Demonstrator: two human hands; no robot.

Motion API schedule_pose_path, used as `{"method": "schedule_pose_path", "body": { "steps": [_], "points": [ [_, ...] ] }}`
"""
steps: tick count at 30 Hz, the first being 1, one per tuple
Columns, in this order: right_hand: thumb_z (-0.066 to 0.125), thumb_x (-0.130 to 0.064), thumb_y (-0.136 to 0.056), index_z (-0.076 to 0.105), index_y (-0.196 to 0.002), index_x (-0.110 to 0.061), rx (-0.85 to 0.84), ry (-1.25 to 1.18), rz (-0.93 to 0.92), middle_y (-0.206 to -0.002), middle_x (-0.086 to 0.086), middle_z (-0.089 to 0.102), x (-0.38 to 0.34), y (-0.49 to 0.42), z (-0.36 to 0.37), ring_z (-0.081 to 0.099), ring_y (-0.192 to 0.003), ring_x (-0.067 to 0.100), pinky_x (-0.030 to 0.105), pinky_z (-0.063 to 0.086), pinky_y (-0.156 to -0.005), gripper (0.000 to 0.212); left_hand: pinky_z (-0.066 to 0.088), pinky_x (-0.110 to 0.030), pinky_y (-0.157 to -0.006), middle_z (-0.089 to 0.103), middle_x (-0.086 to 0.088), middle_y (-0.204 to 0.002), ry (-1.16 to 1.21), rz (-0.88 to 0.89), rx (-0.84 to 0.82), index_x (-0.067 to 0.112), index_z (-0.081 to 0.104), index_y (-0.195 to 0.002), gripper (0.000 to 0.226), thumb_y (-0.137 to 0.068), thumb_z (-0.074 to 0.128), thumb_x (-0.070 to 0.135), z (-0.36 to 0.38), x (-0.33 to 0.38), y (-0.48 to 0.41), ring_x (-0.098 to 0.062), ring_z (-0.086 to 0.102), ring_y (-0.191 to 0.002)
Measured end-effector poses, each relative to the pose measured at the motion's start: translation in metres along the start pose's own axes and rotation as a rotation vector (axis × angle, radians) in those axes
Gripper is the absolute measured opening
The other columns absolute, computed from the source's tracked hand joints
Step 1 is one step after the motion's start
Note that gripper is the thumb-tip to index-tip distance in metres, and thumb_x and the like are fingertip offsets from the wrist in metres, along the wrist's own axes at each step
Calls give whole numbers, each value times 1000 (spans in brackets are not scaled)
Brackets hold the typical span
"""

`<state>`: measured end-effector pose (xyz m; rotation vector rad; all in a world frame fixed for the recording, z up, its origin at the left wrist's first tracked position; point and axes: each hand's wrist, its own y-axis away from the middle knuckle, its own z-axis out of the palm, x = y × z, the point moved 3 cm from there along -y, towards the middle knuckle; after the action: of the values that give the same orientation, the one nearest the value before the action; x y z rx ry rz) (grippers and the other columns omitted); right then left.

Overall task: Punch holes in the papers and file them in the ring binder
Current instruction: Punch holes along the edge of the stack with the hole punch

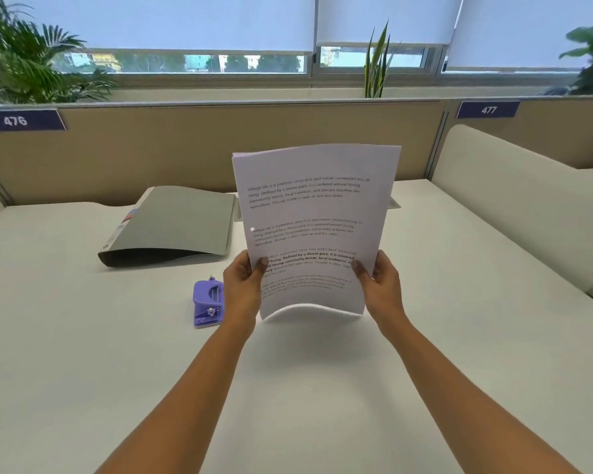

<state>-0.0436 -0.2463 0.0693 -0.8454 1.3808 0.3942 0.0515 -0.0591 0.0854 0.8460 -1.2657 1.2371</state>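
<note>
I hold a thin stack of printed white papers (314,213) upright over the desk, its lower edge bowed just above the surface. My left hand (245,280) grips the lower left edge, thumb on the front. My right hand (379,280) grips the lower right edge the same way. One punched hole shows near the left margin. A small purple hole punch (208,304) sits on the desk just left of my left wrist. A grey ring binder (175,225) lies closed and flat behind the punch, to the left of the papers.
The white desk (83,336) is bounded by a beige partition (151,155) at the back and a cream side panel (514,200) on the right. Potted plants (31,63) stand beyond the partition by the windows.
</note>
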Motion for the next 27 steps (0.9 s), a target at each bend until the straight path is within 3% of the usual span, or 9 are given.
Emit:
{"method": "schedule_pose_path", "body": {
  "steps": [3, 9, 12, 15, 18, 23, 27],
  "points": [
    [54, -15, -93, 55, -103, -17, 6, -1, -32, -94, -11, 64, -10, -4, -1, 63, -82, -2, 10, 51, -63, 11, 50, -23, -67, 66, 4, -92, 16, 46, -8, 19, 61, -93, 17, -92, 51, 6, 1, 7, -4, -14, 63, -81],
    [52, -10, -93, 55, -113, -14, -44, 65, 18, -105, -2, 63, 15, 17, -4, 60, -97, 15, 14, 50, -75, 20, 52, -12, -56, 65, 7, -87, -12, -53, 4, 23, 59, -87, 19, -92, 50, 7, -5, -18, 8, -6, 62, -76],
    [51, -6, -93, 55, -113, -16, -31, 84, 35, -103, -4, 61, 19, 18, -5, 58, -93, 14, 3, 47, -66, 23, 51, -14, -60, 65, 4, -92, -1, -39, 18, 17, 59, -99, 19, -93, 48, 3, -7, -21, 8, -5, 61, -79],
    [52, -5, -92, 55, -108, -19, -20, 78, 22, -100, -5, 62, 13, 12, -6, 59, -90, 10, 1, 45, -64, 21, 51, -11, -59, 66, 10, -88, 15, -2, -7, 20, 59, -97, 22, -92, 48, 2, -4, -16, 4, -1, 62, -76],
    [52, -9, -93, 54, -107, -23, -53, 91, 28, -99, -9, 62, 19, 16, -7, 60, -93, 9, 7, 48, -68, 20, 50, -8, -55, 65, 12, -85, -11, -33, -36, 23, 59, -91, 20, -92, 50, 5, -3, -20, 7, -2, 61, -75],
    [52, -13, -94, 56, -114, -15, -113, 170, 132, -103, 1, 63, 42, 23, -10, 59, -102, 26, 29, 46, -83, 21, 51, -11, -55, 65, 7, -89, -72, -49, -52, 20, 59, -95, 15, -93, 50, 8, -7, -28, 10, -4, 61, -79],
    [56, -14, -91, 59, -109, -17, -119, 126, 180, -103, 1, 67, 39, 19, -13, 62, -99, 23, 31, 49, -86, 18, 51, -12, -54, 66, 10, -86, -71, -45, -46, 24, 59, -87, 19, -92, 51, 8, -10, -24, 4, -3, 63, -76]
  ]
}}
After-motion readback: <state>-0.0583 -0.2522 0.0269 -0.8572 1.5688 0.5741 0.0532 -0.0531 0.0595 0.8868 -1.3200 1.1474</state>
